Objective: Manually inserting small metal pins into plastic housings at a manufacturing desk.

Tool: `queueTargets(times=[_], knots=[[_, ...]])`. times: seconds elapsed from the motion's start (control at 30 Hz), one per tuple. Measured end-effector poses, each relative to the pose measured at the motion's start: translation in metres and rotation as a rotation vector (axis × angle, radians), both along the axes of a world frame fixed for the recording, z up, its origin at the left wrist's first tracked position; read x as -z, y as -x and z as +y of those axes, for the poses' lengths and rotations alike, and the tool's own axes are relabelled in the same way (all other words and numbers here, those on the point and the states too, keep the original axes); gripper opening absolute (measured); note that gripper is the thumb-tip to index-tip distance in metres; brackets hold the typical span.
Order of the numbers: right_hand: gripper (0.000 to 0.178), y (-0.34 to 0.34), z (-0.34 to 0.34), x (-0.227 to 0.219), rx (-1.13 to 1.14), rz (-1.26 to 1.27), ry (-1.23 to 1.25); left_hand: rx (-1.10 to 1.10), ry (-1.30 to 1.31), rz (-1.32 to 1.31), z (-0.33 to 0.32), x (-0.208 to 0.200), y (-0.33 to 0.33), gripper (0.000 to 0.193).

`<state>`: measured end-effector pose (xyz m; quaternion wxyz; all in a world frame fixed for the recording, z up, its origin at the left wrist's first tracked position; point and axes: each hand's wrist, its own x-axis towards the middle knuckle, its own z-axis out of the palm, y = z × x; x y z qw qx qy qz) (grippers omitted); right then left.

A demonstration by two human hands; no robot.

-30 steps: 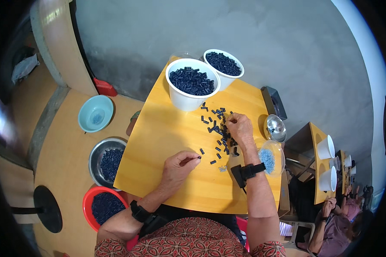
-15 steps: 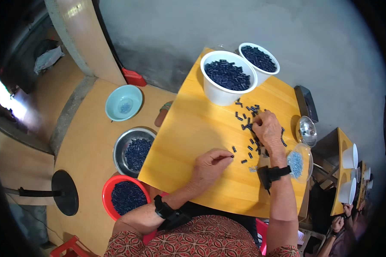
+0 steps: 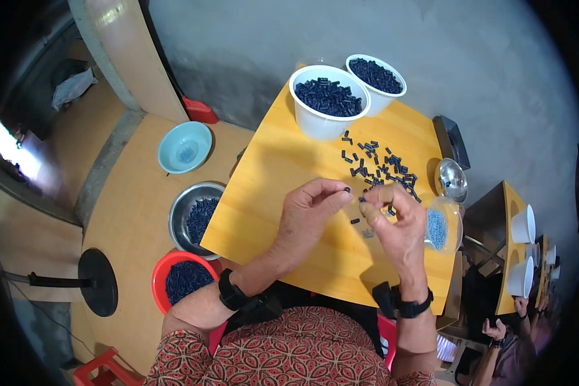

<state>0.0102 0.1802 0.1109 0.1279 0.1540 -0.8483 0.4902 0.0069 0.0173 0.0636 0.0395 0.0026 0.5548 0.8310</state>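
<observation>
My left hand [image 3: 305, 222] hovers over the yellow wooden table [image 3: 257, 199], thumb and forefinger pinching a small dark plastic piece whose end shows at the fingertips. Close to its right, nearly fingertip to fingertip, my right hand [image 3: 402, 228] pinches another small dark piece [image 3: 361, 199]. Beyond the hands lies a loose scatter of short dark tube-like pieces [image 3: 392, 164]. One single dark piece [image 3: 355, 221] rests apart, below the fingertips. A clear round dish of tiny light-blue parts [image 3: 437, 228] stands beside my right hand.
Two white buckets [image 3: 325, 122] of dark pieces stand at the table's far end. A shiny metal bowl [image 3: 453, 180] and a black tray [image 3: 451, 141] line the right edge. On the floor at left are a steel basin [image 3: 178, 222], a red basin [image 3: 161, 283] and a turquoise basin [image 3: 167, 148]. Another person's hand [image 3: 495, 329] shows far right.
My right hand has come back from the scattered pieces toward me with a dark piece. My left hand has risen up and stays pinched, so the fingertips are now close together.
</observation>
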Motion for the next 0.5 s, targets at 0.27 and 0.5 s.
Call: queueTargets(times=[0.27, 0.5], knots=[[0.011, -0.020, 0.014, 0.005, -0.030, 0.079, 0.035, 0.077, -0.037, 0.022, 0.021, -0.008, -0.016, 0.015], [0.014, -0.026, 0.025, 0.011, -0.058, -0.024, 0.090, 0.079, 0.022, 0.011, 0.030, -0.011, -0.022, 0.014]])
